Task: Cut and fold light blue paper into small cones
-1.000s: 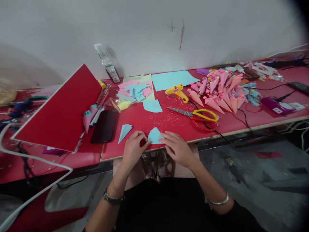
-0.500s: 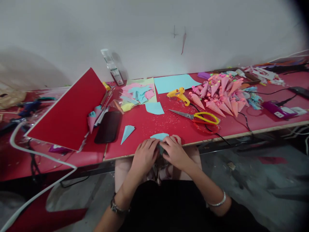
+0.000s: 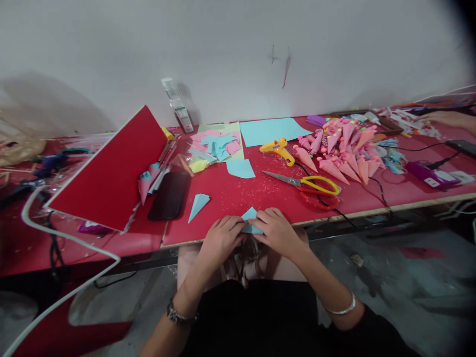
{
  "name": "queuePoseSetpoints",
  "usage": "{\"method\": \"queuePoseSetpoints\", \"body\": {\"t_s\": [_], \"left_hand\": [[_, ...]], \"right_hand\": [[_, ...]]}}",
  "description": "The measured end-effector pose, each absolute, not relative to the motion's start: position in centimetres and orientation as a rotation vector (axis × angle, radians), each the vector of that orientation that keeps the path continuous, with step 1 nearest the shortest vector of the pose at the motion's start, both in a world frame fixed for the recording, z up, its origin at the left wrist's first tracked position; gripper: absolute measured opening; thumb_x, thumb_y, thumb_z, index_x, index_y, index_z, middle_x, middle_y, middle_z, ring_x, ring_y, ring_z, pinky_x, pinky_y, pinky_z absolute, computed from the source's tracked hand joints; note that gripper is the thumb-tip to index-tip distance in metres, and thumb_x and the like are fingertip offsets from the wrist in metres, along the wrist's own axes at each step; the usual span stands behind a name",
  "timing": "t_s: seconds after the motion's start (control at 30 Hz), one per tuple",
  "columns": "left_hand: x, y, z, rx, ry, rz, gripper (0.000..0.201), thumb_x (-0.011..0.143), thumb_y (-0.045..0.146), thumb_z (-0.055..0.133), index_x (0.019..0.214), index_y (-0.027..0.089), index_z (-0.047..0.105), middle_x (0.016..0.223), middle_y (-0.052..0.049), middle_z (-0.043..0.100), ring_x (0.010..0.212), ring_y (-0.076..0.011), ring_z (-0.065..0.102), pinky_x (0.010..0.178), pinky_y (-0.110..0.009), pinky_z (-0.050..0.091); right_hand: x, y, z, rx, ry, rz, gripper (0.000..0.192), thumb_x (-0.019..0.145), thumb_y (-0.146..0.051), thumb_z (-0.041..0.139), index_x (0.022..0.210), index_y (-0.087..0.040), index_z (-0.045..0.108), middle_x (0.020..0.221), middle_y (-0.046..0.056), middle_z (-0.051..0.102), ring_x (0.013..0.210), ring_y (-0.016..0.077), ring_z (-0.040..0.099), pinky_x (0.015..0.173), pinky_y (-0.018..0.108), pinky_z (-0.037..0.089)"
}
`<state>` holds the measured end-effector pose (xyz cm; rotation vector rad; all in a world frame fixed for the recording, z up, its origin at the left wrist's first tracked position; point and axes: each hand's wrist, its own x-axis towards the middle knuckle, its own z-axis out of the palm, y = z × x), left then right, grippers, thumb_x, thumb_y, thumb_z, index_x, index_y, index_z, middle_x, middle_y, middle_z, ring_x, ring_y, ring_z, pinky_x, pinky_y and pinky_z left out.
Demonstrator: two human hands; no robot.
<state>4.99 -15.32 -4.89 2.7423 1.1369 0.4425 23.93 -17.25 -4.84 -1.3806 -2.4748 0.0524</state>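
Both my hands meet at the near edge of the red worktop (image 3: 230, 191), where a small light-blue paper piece (image 3: 250, 216) lies half under my fingers. My left hand (image 3: 223, 237) has its fingertips pressed together on the left side of the piece, and my right hand (image 3: 277, 229) pinches its right side, thumb and fingers closed on the paper. Only one pointed corner of the piece shows between the two hands, aimed toward the far edge.

Just left of my hands, a little way in from the near edge, lies a folded blue triangle (image 3: 198, 204), apart from the piece I hold. Beside it, further left, is a black phone (image 3: 169, 196), and past that a red board (image 3: 111, 171) tilted up toward the left end. Near the middle of the worktop rests a blue square offcut (image 3: 240, 168), with a heap of pink and blue scraps (image 3: 217, 144) and a large blue sheet (image 3: 271, 130) along the far edge. Yellow-handled scissors (image 3: 310, 183) lie to the right of my hands, a yellow glue gun (image 3: 277, 148) behind them, and a pile of pink paper cones (image 3: 344, 148) toward the right end. Another person's hand (image 3: 448, 119) rests at the far right corner
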Motion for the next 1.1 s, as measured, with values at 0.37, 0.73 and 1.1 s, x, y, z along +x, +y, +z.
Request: {"method": "queuePoseSetpoints", "body": {"t_s": [0.37, 0.73, 1.1], "left_hand": [[4.4, -14.4, -5.7, 2.587, 1.145, 0.602, 0.016, 0.085, 0.023, 0.046, 0.085, 0.019, 0.061, 0.085, -0.004, 0.06, 0.08, -0.0144, 0.056, 0.072, -0.028, 0.047], [3.7, -13.5, -5.8, 2.558, 1.249, 0.603, 0.022, 0.084, 0.029, 0.047, 0.067, 0.017, 0.052, 0.07, -0.002, 0.052, 0.066, -0.0132, 0.049, 0.061, -0.025, 0.04], [3.5, -13.4, -4.8, 2.485, 1.414, 0.488, 0.014, 0.08, 0.027, 0.053, 0.07, 0.018, 0.05, 0.09, -0.003, 0.055, 0.082, -0.0166, 0.052, 0.072, -0.03, 0.039]], "right_hand": [[23.8, -16.5, -5.3, -1.386, -2.294, 0.233, 0.022, 0.085, -0.035, 0.047, 0.086, -0.021, 0.064, 0.084, 0.003, 0.058, 0.081, 0.0146, 0.047, 0.071, 0.027, 0.033], [23.0, -15.7, -5.6, -1.516, -2.204, 0.244, 0.021, 0.086, -0.032, 0.045, 0.074, -0.018, 0.055, 0.076, 0.002, 0.056, 0.075, 0.0155, 0.047, 0.067, 0.026, 0.031], [22.5, -15.7, -5.6, -1.617, -2.18, 0.174, 0.016, 0.084, -0.03, 0.05, 0.073, -0.018, 0.051, 0.079, 0.002, 0.057, 0.077, 0.0165, 0.047, 0.065, 0.026, 0.03]]}}
